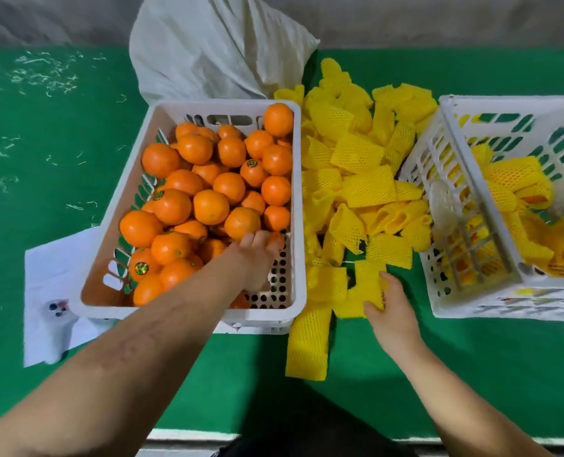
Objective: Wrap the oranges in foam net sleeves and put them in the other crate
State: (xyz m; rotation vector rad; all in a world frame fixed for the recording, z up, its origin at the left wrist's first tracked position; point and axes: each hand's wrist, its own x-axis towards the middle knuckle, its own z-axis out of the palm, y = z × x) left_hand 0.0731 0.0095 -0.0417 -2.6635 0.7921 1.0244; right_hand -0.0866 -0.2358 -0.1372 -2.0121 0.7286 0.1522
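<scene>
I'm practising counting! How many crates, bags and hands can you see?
White crates: 2, the crate of oranges and the other crate
White bags: 1
Hands: 2, left hand, right hand
Total: 5

A green table top (43,153) fills most of the view, with pale scuff marks across its left part. At its far edge a white sack (218,47) slumps against a grey wall (59,18). On the left lies a white sheet of paper (48,268), and on it sits a small pale object (58,308) with dark dots, too blurred to identify.
</scene>
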